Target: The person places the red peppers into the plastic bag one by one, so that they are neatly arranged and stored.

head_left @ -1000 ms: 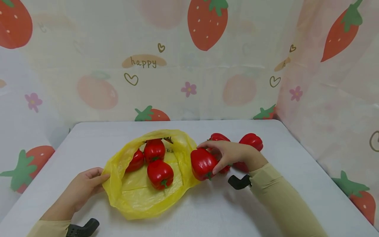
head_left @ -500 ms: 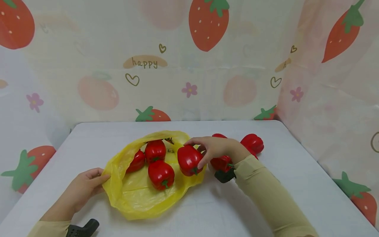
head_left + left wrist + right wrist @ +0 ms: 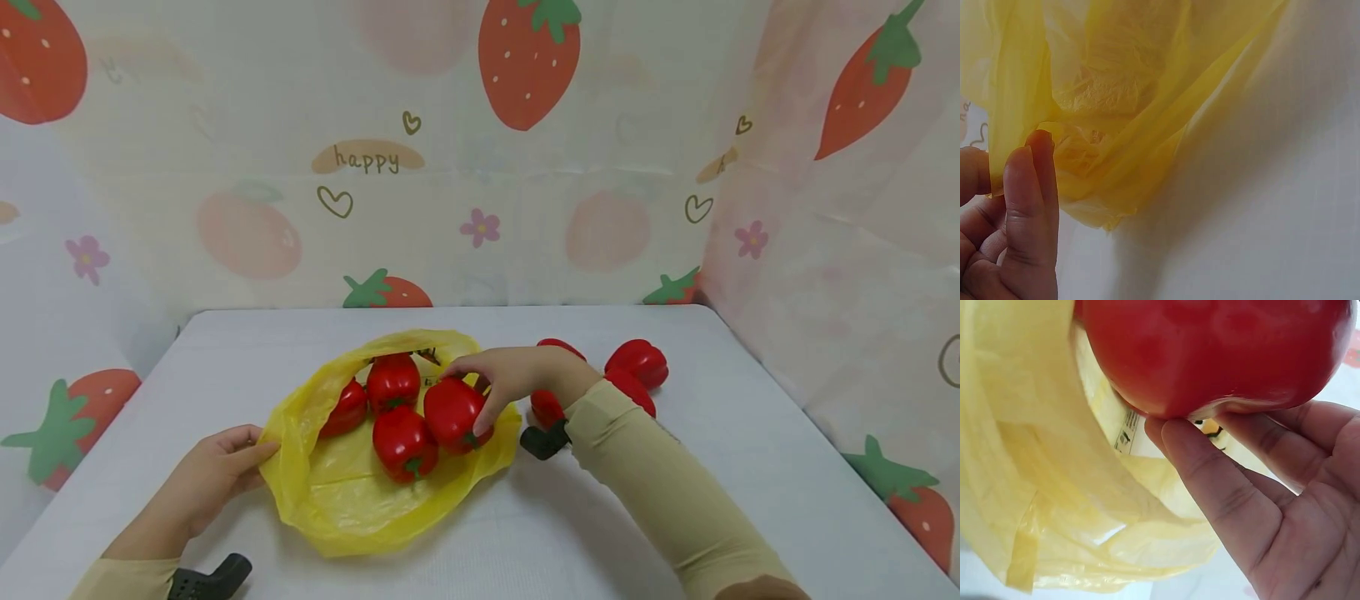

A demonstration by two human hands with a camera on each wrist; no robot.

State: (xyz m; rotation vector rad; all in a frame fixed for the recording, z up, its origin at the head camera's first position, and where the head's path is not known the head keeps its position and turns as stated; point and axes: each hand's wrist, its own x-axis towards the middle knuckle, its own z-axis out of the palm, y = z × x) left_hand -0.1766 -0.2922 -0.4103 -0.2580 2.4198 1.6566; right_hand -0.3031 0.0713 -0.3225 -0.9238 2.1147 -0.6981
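A yellow plastic bag (image 3: 330, 533) lies on its side, mouth toward me, with red bell peppers inside. My left hand (image 3: 213, 475) pinches the left edge of its mouth; in the left wrist view the thumb and fingers (image 3: 1025, 212) grip the thin film. My right hand (image 3: 517, 379) holds a red bell pepper (image 3: 453, 412) inside the right part of the mouth, fingers over its top and thumb near its stem. That pepper appears to touch another bell pepper (image 3: 405, 443) in the bag. Behind them sit an upright pepper (image 3: 393, 382) and one partly hidden pepper (image 3: 348, 408).
Several more red peppers lie on the white table right of the bag, partly behind my right arm, including one pepper (image 3: 639, 362) at the far right. Black wrist mounts (image 3: 546, 440) sit on both wrists. A strawberry-print curtain (image 3: 480, 167) encloses the table (image 3: 600, 533).
My right hand has carried the pepper leftward from beside the bag into its mouth. The pepper near the front of the bag has shifted slightly left. My left hand stays put.
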